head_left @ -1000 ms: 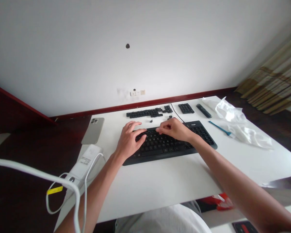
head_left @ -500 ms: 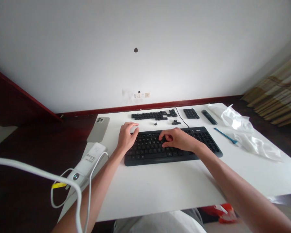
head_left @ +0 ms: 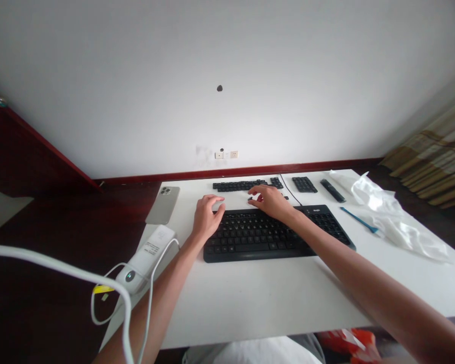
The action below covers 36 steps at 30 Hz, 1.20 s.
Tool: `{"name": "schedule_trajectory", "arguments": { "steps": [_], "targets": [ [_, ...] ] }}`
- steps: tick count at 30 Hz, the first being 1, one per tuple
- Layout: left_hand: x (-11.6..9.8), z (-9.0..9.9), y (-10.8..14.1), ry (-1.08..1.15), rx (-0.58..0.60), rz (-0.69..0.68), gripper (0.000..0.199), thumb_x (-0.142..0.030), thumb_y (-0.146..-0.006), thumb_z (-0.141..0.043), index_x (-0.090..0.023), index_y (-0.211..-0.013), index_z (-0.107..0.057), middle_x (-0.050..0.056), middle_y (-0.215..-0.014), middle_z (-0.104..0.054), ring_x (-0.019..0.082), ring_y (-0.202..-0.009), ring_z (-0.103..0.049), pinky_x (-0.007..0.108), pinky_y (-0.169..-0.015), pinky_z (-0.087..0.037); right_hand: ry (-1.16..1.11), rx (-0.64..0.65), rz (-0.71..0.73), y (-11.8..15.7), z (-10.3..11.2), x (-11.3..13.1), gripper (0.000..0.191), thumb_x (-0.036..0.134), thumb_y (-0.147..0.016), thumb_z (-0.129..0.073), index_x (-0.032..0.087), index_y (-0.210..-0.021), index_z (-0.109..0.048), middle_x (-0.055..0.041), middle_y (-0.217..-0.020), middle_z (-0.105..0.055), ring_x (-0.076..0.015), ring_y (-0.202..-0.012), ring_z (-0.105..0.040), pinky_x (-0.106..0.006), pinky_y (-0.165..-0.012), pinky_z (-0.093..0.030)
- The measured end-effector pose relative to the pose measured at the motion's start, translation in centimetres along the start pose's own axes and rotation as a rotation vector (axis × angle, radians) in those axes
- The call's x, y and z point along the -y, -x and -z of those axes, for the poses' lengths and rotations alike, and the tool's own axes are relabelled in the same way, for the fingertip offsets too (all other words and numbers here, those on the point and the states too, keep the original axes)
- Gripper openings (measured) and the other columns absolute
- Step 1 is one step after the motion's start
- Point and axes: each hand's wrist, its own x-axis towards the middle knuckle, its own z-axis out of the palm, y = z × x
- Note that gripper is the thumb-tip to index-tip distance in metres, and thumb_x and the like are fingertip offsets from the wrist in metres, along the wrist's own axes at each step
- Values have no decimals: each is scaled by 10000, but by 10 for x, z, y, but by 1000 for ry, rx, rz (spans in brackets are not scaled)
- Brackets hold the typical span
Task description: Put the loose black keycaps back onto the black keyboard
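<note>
The black keyboard (head_left: 250,247) lies on the white table, with many keycaps in place. At its upper left corner rests my left hand (head_left: 208,217), thumb and fingers apart and nothing held. Beyond the keyboard's back edge, my right hand (head_left: 269,201) reaches to a single loose keycap (head_left: 250,198) on the table. Thumb and index finger are spread on either side of this keycap; whether they touch it is hard to see. Loose keycaps (head_left: 238,186) stand in a row farther back, and my right hand partly hides others nearby.
A phone (head_left: 163,205) and a white device with a cable (head_left: 147,258) lie at the left. To the right are a block of keycaps (head_left: 304,184), a dark remote-like object (head_left: 332,190), a blue brush (head_left: 360,220) and white plastic wrapping (head_left: 379,194).
My right hand has moved from over the keys to the loose keycap behind the keyboard, and its fingers have spread. My left hand stays at the keyboard's corner. The view has shifted slightly.
</note>
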Motion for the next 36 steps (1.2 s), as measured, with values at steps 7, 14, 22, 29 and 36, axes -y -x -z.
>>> {"name": "schedule_trajectory", "arguments": {
  "steps": [7,14,22,29,36],
  "targets": [
    [-1,1,0,-2,11,-27,160,-239,-949,-635,-235,-1074,-736,73,-1137,-700,250,-1129,-640,459,-1071,-483,11,20,-9,-5,-11,2,49,154,-868,-716,188,-854,-748,-62,-899,-733,-188,-760,-688,-313,-763,-540],
    [-1,1,1,0,7,-39,155,-204,-936,-636,-239,-1053,-732,61,-1114,-709,245,-1094,-640,465,-1062,-477,-389,-13,3,35,23,-7,195,343,-894,-716,223,-1047,-736,-55,-1028,-759,-202,-868,-721,-352,-856,-603],
    [-4,4,2,-11,18,-15,161,-190,-927,-645,-250,-1047,-734,49,-1120,-716,242,-1122,-643,463,-1087,-468,-792,81,-148,73,39,-38,332,444,-842,-810,224,-1083,-750,-91,-1164,-761,-257,-1073,-722,-416,-993,-590],
    [-5,5,0,-35,46,-14,164,-219,-939,-639,-259,-1065,-737,45,-1134,-717,240,-1129,-642,449,-1080,-468,-905,112,-212,73,36,-41,303,462,-822,-826,224,-1009,-807,-93,-1148,-786,-251,-1033,-738,-445,-1011,-587],
    [-5,5,-1,-42,57,-10,158,-251,-948,-624,-261,-1057,-738,46,-1137,-721,244,-1127,-640,451,-1080,-460,-953,55,-195,76,40,-29,271,410,-748,-894,215,-885,-765,-65,-1037,-770,-221,-991,-730,-410,-983,-596]
  ]
}}
